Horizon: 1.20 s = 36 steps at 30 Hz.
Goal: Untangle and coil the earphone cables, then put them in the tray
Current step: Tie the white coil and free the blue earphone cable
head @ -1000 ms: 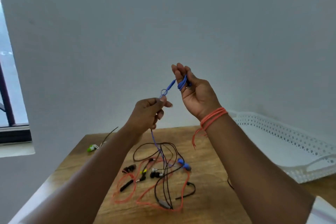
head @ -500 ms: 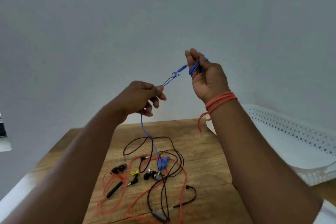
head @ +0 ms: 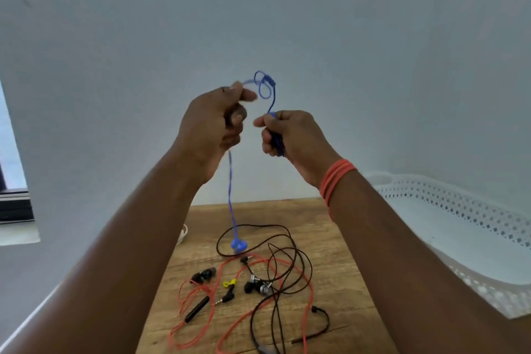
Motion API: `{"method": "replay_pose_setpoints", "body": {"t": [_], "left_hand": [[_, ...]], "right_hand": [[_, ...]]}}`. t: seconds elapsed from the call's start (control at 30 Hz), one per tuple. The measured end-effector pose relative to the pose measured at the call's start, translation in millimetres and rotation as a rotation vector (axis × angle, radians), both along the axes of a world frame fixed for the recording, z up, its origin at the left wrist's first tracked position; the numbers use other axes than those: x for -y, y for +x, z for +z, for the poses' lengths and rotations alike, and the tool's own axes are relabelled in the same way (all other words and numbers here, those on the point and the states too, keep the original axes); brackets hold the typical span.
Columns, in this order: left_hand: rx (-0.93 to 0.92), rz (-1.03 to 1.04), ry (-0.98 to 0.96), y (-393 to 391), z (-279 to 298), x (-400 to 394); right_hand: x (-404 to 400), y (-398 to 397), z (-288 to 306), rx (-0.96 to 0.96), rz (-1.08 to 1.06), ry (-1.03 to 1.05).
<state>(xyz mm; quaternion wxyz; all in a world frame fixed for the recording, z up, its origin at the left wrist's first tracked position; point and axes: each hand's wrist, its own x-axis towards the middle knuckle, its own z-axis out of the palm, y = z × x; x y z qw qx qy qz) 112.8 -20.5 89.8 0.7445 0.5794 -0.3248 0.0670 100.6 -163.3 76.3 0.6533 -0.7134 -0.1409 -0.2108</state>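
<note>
Item: thin blue earphone cable [head: 272, 100], glossy, being held up in the air in front of a pale grey wall [head: 258, 8], above the table. The upper stretch is forming a small knot of loops between the two hands; several turns are lying gathered in a bundle inside the right hand [head: 290, 138]. A single strand is hanging straight down from under the left hand [head: 212, 121], ending in a pair of blue earbuds [head: 238, 246] that are dangling just over or touching the tabletop; which, cannot be told.

Left hand: fingers curled, thumb and forefinger pinching the cable beside the knot; the fingertips are blurring.

Right hand: fingers closed round the coiled blue turns, with the cable rising out of the top of the fist. A band of orange thread [head: 336, 178] is circling that wrist.

Remaining stock, lying on the brown wooden table [head: 344, 253]: a thin black earphone cable [head: 290, 264] in loose overlapping loops with dark and silver earbuds, tangling with a thin orange earphone cable [head: 201, 322] that is carrying a black inline remote. A small yellow clip [head: 229, 284] is lying among them.

Container: white perforated plastic tray [head: 459, 210], sitting at the right of the table against the wall, well apart from the blue cable.
</note>
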Motion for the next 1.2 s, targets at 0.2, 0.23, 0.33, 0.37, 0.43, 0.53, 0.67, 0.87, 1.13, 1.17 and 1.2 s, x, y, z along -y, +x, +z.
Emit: {"method": "replay_pose_setpoints", "body": {"t": [0.2, 0.23, 0.33, 0.37, 0.43, 0.53, 0.67, 0.87, 1.13, 1.17, 1.2], "left_hand": [[-0.075, 0.440, 0.418, 12.1, 0.4, -37.7], [-0.118, 0.451, 0.482, 12.3, -1.2, -42.2], [-0.198, 0.460, 0.664, 11.5, -5.8, -50.3], [-0.213, 0.463, 0.712, 11.4, -7.0, -51.5], [-0.243, 0.459, 0.785, 10.8, -8.7, -51.4], [-0.274, 0.405, 0.825, 9.8, -11.0, -46.0], [-0.272, 0.318, 0.886, 8.6, -13.2, -36.5], [-0.108, 0.271, 0.844, 10.6, -12.2, -30.7], [-0.148, -0.002, 0.445, -2.8, -23.2, -8.2], [-0.179, -0.032, 0.413, -9.6, -30.0, -3.5], [-0.194, -0.052, 0.375, -17.4, -39.3, 0.8]], "right_hand": [[13.4, -3.4, -1.3, -0.280, 0.404, 0.164], [15.4, -2.7, -1.0, -0.296, 0.472, 0.241], [16.2, -2.2, 3.4, -0.274, 0.651, 0.480], [16.3, -2.1, 4.9, -0.246, 0.688, 0.558], [17.4, -2.9, 8.0, -0.188, 0.725, 0.694], [19.9, -1.5, 9.3, -0.113, 0.693, 0.853], [24.7, 8.1, 7.5, -0.056, 0.572, 1.040], [31.0, 11.5, 1.9, -0.059, 0.331, 0.690], [10.1, 7.8, -6.4, -0.130, 0.140, 0.437], [10.3, 3.3, -7.6, -0.134, 0.100, 0.439], [10.4, -1.8, -10.9, -0.138, 0.069, 0.438]]}}
